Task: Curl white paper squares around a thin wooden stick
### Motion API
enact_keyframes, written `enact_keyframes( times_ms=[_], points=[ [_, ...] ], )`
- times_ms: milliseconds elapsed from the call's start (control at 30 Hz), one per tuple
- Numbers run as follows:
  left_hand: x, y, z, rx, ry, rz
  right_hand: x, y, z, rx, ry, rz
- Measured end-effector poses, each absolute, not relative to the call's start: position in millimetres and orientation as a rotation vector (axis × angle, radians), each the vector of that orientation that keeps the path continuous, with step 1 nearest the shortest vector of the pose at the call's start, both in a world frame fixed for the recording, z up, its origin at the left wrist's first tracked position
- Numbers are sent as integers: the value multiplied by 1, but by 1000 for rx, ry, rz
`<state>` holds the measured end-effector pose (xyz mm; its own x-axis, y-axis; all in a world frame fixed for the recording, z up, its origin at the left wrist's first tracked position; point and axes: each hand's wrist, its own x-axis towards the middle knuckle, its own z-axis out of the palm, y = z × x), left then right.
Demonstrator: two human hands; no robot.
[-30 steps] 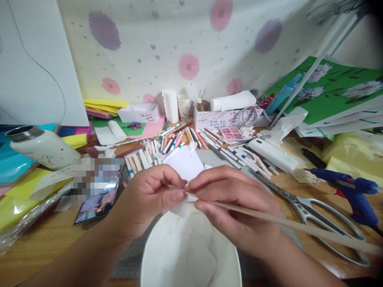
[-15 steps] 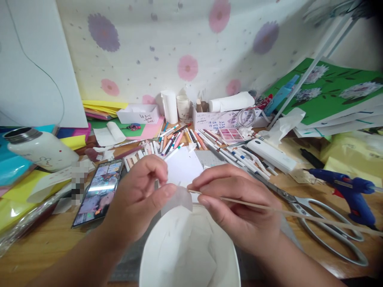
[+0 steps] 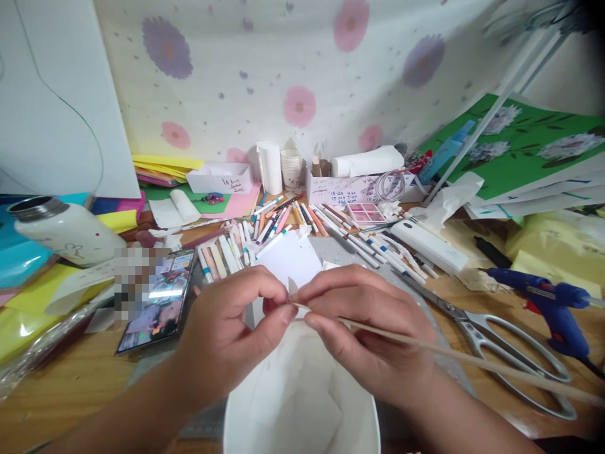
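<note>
My right hand (image 3: 373, 321) pinches a thin wooden stick (image 3: 454, 356), which runs out past the palm to the lower right. The fingers of my left hand (image 3: 246, 321) are closed at the stick's near end and meet the right fingertips. A small greyish, see-through piece of paper (image 3: 292, 284) pokes up between the fingertips; most of it is hidden. Directly below both hands stands a white tub (image 3: 227, 413) holding pale, thin sheets.
Pens and markers (image 3: 274, 227) lie scattered behind the hands. Large scissors (image 3: 510, 353) and a blue glue gun (image 3: 553, 302) are on the right. A phone (image 3: 163, 302) and a white bottle (image 3: 70, 233) stand left. White paper (image 3: 297, 252) lies on the grey mat.
My left fingers have moved right and closed at the stick's tip, against the right fingertips. The see-through paper, which hung below the fingers, now shows only as a small point above them.
</note>
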<state>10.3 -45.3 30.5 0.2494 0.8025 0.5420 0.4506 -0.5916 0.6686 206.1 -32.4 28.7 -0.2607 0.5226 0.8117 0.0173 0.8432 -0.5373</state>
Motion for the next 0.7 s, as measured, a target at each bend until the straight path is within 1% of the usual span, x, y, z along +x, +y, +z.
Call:
enact_keyframes(
  times_ms=[467,567,700],
  points=[
    [-10,-39,21,1812,1080,1259,222,-41,28,-558,-1503,623],
    [-18,-51,22,1894,1164,1265,232,-48,31,-582,-1533,623],
    [-23,-78,27,2121,1336,1135,242,-55,29,-666,-1604,680]
  ],
)
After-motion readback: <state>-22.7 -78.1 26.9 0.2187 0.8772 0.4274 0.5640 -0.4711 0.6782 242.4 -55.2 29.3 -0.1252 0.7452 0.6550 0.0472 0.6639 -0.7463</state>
